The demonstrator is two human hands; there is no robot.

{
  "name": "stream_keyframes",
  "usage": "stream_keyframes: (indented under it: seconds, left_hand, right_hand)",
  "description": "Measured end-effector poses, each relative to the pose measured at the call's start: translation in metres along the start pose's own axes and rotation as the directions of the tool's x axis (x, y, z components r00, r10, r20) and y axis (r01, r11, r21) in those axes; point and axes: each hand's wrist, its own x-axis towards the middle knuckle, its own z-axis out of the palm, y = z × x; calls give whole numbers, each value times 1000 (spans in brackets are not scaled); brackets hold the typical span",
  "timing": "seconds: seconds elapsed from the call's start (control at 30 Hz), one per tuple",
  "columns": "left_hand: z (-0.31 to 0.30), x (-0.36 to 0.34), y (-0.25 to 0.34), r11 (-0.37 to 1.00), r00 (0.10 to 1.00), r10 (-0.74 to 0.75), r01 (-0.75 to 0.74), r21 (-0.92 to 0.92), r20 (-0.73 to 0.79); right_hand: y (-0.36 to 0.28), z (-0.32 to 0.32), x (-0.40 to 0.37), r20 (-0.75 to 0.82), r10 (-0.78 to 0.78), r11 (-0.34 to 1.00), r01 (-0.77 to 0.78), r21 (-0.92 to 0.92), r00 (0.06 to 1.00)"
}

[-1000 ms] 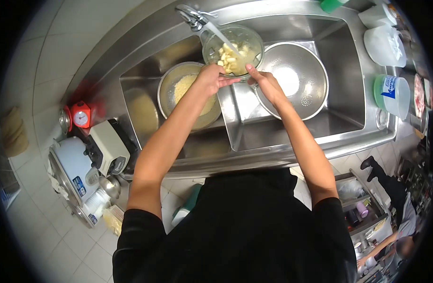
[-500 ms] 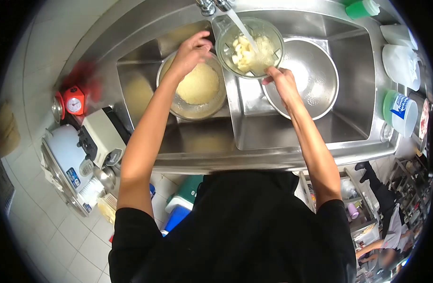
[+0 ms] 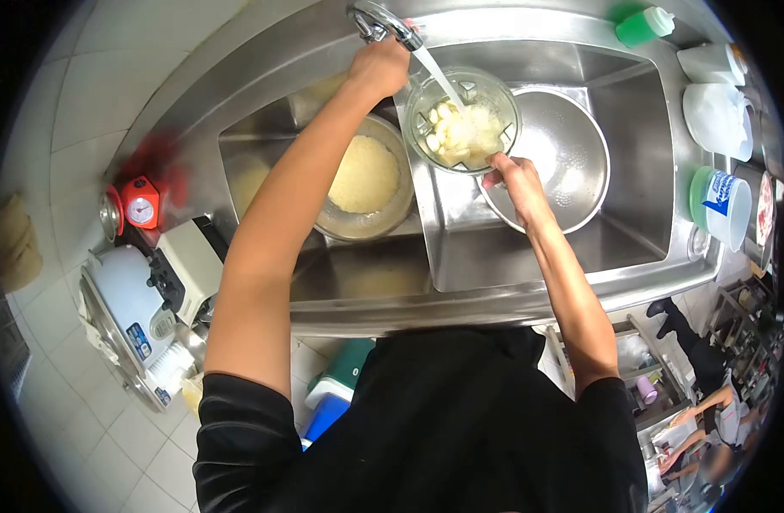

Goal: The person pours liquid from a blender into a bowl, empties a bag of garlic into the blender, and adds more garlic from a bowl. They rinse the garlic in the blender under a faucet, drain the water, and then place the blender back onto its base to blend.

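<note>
My right hand (image 3: 520, 186) grips the near rim of a clear blender jar (image 3: 416, 141), fingers closed on its edge. Pale peeled cloves, looking like garlic, (image 3: 450, 128) lie inside under a stream of water. Above the jar is a chrome tap (image 3: 392, 24), running. My left hand (image 3: 381, 67) is closed at the tap's base, its fingers partly hidden behind the metal. Below my left forearm, a metal bowl (image 3: 358, 229) in the left basin holds a pale yellow grainy mass (image 3: 364, 175). A perforated steel bowl (image 3: 571, 162) sits in the right basin, partly behind the jar.
A sink divider (image 3: 422, 222) separates the basins. Along the right edge stand plastic jugs (image 3: 718, 120) and a green-labelled container (image 3: 723, 205); a green bottle (image 3: 644, 27) is at the back. Left are a red scale (image 3: 140, 205) and a blender base (image 3: 187, 265). Another person (image 3: 708, 410) works at far right.
My left hand has moved up from above the left bowl to the tap. My right hand still holds the jar under the stream. The whole view has shifted slightly downward.
</note>
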Motion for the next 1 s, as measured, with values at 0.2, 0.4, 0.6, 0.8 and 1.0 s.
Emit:
stream_keyframes:
  seconds: [0.2, 0.4, 0.6, 0.8, 1.0]
  left_hand:
    - [43, 43, -29, 998, 945, 40, -51, -27, -326]
    - [42, 55, -25, 992, 945, -66, 27, -123, -320]
    - [29, 40, -36, 957, 917, 287, -287, 41, -278]
    - [2, 29, -2, 860, 988, -3, -75, -505, -151]
    - [22, 59, -22, 880, 814, 472, -459, 122, -339]
  right_hand:
    - [9, -4, 4, 62, -10, 998, 13, -55, 998]
    - [1, -10, -1, 33, -1, 998, 3, -59, 999]
    - [6, -7, 2, 28, -28, 1000, 28, -5, 999]
    - [10, -1, 6, 9, -14, 1000, 14, 4, 1000]
    - [7, 2, 7, 32, 13, 999, -11, -42, 999]
